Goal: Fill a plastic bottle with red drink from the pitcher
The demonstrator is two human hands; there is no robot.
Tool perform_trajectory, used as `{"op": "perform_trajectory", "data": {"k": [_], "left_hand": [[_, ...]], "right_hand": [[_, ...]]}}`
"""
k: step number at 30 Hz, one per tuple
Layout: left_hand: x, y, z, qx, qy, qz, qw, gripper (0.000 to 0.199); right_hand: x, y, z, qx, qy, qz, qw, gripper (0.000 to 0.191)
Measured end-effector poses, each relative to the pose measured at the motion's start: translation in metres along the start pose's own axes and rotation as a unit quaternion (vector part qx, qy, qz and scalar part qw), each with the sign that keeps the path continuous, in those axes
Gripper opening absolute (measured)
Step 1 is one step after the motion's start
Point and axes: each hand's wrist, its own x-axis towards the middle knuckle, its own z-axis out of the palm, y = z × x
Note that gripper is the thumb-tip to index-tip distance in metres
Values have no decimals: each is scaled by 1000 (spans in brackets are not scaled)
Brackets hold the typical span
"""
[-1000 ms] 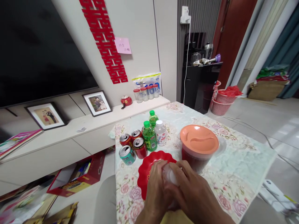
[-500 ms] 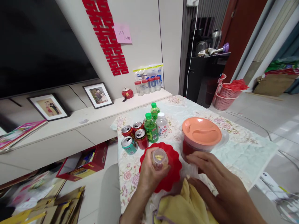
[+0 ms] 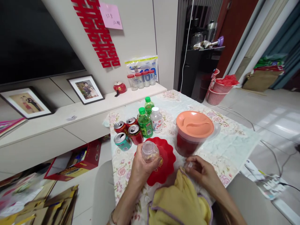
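A clear jar [image 3: 149, 153] is held by the left hand [image 3: 138, 168], whose fingers are closed around its side. Its open mouth is tipped up, maybe so that nothing is spilled and the inside can be seen. The jar is held above the left part of a red plate [image 3: 167, 161], perhaps so that any drops or bits would be caught. A small clear thing [image 3: 189, 165] seems to be pinched by the right hand [image 3: 206, 175]; it is too well hidden to be named. A yellow cloth [image 3: 180, 200] is bunched at the near edge, where it can be reached by both hands. The tub [image 3: 187, 145] is set to the right, topped by an orange lid [image 3: 194, 125], likely so that its inside is covered. The cans [image 3: 136, 134] and bottles [image 3: 145, 125] are grouped past the plate, to the left, maybe so that the hands are not bumped.

On the table [image 3: 232, 137], 4 cans can be counted: 3 red and 1 blue-green. Also seen are 3 bottles, 2 green and 1 clear, with 1 plate, 1 tub and 1 cloth. On the far shelf [image 3: 98, 109], 4 small jars [image 3: 139, 80], 2 picture frames [image 3: 86, 89] and 1 red pot [image 3: 120, 87] are seen.
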Motion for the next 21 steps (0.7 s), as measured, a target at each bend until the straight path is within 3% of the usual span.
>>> {"op": "perform_trajectory", "data": {"k": [5,8,12,16,18,21], "left_hand": [[-1,-4,0,-18,-8,-10,1000,58],[-2,-3,1,-32,-7,-15,999,61],[-3,-3,2,-39,-3,-16,999,61],[-2,-4,2,-26,0,-3,1000,60],[0,-5,1,0,6,12,1000,62],[4,-2,-1,35,7,20,999,62]], "right_hand": [[7,17,-18,-46,118,20,992,34],[9,21,-24,-42,123,-7,992,29],[7,24,-33,-139,95,-57,984,15],[2,23,-48,-141,97,-66,983,21],[0,20,-57,-111,143,-44,982,27],[3,9,-71,-47,261,-8,964,38]]}}
